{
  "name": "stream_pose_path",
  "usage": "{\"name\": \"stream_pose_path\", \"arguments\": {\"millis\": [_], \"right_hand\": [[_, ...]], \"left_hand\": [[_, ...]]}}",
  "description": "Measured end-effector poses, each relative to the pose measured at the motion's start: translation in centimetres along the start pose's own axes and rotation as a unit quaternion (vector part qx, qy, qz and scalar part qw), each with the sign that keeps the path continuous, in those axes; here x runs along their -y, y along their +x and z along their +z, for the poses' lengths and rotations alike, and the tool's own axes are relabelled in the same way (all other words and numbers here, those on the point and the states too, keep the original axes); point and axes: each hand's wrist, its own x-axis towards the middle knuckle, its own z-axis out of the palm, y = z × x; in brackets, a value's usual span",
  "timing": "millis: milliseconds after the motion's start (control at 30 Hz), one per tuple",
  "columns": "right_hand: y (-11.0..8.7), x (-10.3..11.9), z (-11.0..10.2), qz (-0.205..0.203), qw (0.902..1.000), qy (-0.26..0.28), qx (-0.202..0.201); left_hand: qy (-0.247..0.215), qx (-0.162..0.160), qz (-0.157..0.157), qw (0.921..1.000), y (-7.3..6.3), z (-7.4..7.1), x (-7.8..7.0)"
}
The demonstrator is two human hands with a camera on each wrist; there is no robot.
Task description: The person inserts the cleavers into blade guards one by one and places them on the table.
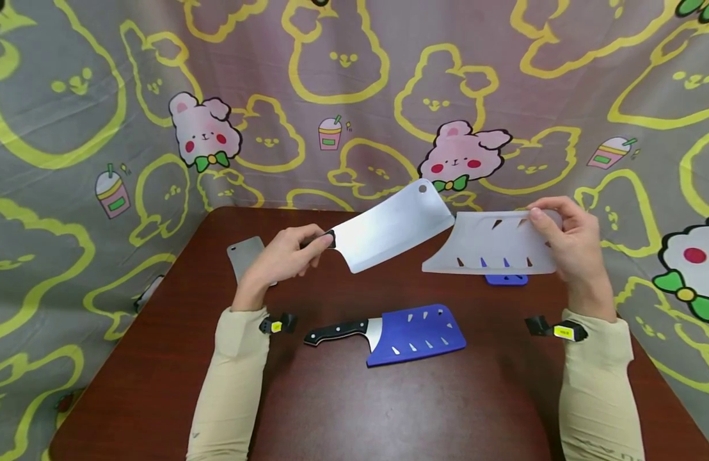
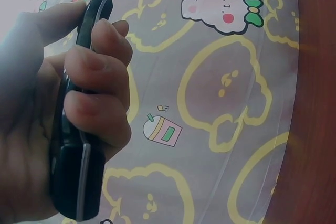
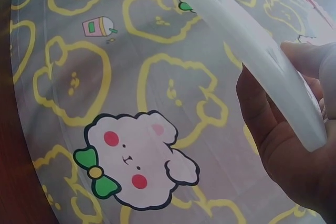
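My left hand grips a cleaver by its black handle, fingers curled round it in the left wrist view. The bare, shiny blade points right and slightly up, above the table. My right hand pinches a white slotted blade guard at its right end, thumb in front and fingers behind. In the right wrist view the guard shows edge-on between thumb and fingers. The blade's far end comes right up to the guard's left end in the head view. Below them lies a second cleaver in a blue blade guard.
On the dark brown table, another metal blade lies at the left, partly hidden behind my left hand. A blue slotted piece shows under the white guard. A patterned curtain surrounds the table's back and sides.
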Motion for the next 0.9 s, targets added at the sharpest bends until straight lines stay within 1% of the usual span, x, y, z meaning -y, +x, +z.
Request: {"name": "stream_pose_path", "arguments": {"millis": [167, 367, 500, 633, 767, 833, 900], "right_hand": [[0.05, -0.09, 0.21, 0.003, 0.9998, -0.011, 0.014], [0.2, -0.34, 0.04, -0.005, 0.9999, 0.007, 0.012], [0.21, -0.29, -0.04, -0.005, 0.9999, -0.002, 0.016], [0.26, -0.36, -0.05, -0.006, 0.9999, -0.006, 0.013], [0.31, -0.38, -0.05, -0.001, 1.0, 0.0, -0.003], [0.29, -0.29, -0.12, 0.006, 0.9997, -0.002, -0.025], [0.24, -0.13, -0.35, 0.015, 0.9982, -0.007, -0.057]], "left_hand": [[-0.003, 0.002, 0.0, 1.0, 0.0, -0.01, 0.05], [-0.004, -0.005, -0.004, 1.0, 0.07, -0.17, 0.04], [-0.003, -0.004, -0.003, 1.0, 0.19, -0.21, -0.03], [-0.005, -0.003, 0.004, 1.0, 0.22, -0.12, 0.02], [-0.017, 0.006, 0.019, 0.9997, 0.13, -0.12, 0.0], [-0.021, 0.013, 0.022, 0.9994, -0.11, -0.29, -0.21], [-0.02, 0.021, 0.022, 0.9994, -0.4, -0.47, -0.47]]}}
